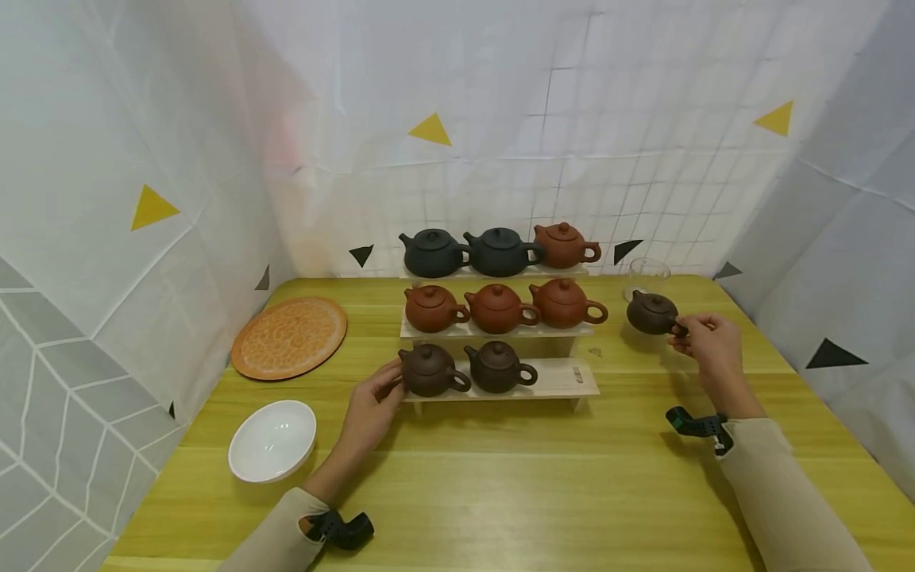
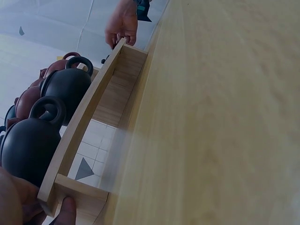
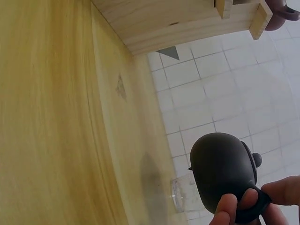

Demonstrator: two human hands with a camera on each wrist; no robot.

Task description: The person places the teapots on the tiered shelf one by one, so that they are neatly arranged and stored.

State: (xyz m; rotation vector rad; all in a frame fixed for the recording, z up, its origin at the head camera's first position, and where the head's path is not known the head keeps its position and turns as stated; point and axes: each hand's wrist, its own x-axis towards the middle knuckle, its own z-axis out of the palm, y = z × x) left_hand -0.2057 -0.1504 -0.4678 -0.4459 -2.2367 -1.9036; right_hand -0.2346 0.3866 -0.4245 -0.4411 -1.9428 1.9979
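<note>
A dark brown teapot is in the air at the right, spout to the left. My right hand pinches it by the handle; in the right wrist view the fingers curl through the handle loop. At the left end of the bottom step of a wooden stand, my left hand grips the board. Its thumb sits under the board in the left wrist view. Beside that hand stands one dark brown teapot, with a second brown teapot to its right.
Red-brown teapots fill the middle step. Two black teapots and a red-brown one stand on the top step. A white bowl and a round patterned mat lie at left. A clear glass stands behind the lifted teapot.
</note>
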